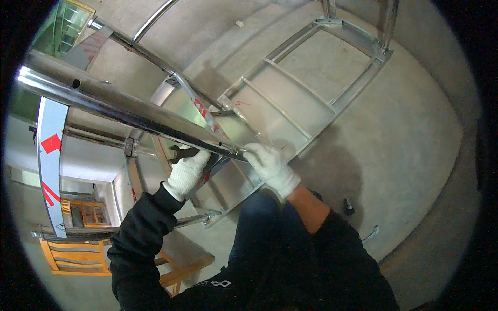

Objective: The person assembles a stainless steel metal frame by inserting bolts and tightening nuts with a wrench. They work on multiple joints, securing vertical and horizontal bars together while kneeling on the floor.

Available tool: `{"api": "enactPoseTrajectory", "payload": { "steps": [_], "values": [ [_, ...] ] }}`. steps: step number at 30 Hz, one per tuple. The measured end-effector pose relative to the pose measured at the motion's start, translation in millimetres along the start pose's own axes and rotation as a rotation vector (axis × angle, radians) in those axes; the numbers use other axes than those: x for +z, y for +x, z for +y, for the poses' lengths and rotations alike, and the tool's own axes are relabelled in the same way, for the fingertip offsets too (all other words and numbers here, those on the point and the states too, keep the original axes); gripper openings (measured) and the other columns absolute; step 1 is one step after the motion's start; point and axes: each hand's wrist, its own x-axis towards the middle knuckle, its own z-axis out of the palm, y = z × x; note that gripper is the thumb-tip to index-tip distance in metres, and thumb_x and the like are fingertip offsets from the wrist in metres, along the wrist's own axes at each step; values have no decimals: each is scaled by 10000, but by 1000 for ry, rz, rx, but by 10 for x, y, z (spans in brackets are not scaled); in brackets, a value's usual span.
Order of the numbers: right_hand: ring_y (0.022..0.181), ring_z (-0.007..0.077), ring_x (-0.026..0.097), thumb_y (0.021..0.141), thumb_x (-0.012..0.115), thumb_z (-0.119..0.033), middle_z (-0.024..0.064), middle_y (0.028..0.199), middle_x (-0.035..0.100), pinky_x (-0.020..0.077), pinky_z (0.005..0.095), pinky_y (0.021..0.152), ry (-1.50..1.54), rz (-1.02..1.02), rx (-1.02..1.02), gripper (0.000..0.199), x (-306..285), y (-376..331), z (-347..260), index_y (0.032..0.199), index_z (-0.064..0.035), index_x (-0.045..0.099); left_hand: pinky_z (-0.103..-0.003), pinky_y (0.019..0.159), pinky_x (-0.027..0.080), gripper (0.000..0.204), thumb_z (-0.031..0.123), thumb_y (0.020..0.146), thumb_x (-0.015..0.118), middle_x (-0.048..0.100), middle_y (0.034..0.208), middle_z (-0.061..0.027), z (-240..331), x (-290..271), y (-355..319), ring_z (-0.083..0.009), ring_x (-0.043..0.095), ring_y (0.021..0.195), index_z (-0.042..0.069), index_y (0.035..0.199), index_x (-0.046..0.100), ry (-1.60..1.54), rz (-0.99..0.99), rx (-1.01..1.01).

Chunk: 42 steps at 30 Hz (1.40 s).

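A thick, shiny metal tube slants from the upper left down to the middle, with small round holes along it. At its lower end my right hand, in a white knit glove, has its fingers closed around the tip. Just under the tube, my left hand, gloved the same way, is closed beside a dark, rounded handle-like piece. Its grip is partly hidden by the tube, and the piece's kind does not show. A curved metal strip with red marks crosses behind the tube.
A flat metal frame with crossbars lies on the concrete floor. A small dark cylindrical object lies right of my legs. Wooden chairs stand at the left, near another curved strip and a lower tube.
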Motion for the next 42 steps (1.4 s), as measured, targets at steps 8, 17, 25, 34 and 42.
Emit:
{"api": "enactPoseTrajectory", "payload": {
  "steps": [8, 17, 25, 34, 42],
  "values": [
    [721, 306, 644, 898, 604, -223, 103, 838, 646, 521, 417, 620, -51, -8, -141, 170, 109, 72, 137, 1037, -125, 613, -411, 642, 544, 334, 113, 858, 598, 640, 888, -199, -176, 70, -40, -385, 655, 760, 94, 1188, 546, -61, 28, 49],
    [688, 272, 628, 801, 609, -162, 68, 788, 604, 519, 378, 585, -290, -130, -382, 196, -16, 184, 237, 992, -123, 633, -382, 605, 528, 220, 183, 928, 542, 644, 740, -130, 97, -161, -23, -313, 659, 682, 93, 1124, 584, 198, -132, -41],
    [673, 266, 629, 823, 554, -192, 68, 750, 583, 510, 385, 580, -362, -277, -551, 140, -109, 401, 292, 935, -120, 598, -359, 606, 521, 217, 182, 925, 537, 624, 742, -118, 192, -168, 49, -254, 643, 660, 91, 1121, 560, -319, -150, -378],
    [672, 324, 646, 896, 597, -228, 133, 735, 630, 520, 423, 600, -39, -148, -105, 143, 35, 220, 40, 927, -89, 608, -427, 650, 513, 190, 55, 808, 599, 603, 829, -211, -139, 67, -28, -409, 621, 781, 53, 991, 548, 42, -52, -7],
    [538, 180, 554, 945, 553, -226, 65, 712, 609, 444, 338, 522, 673, -88, 704, 166, 273, 63, -231, 941, -71, 613, -284, 718, 480, 116, 70, 929, 539, 620, 879, -40, -313, 219, -29, -129, 555, 777, 2, 983, 616, -95, -70, -60]
  ]
}}
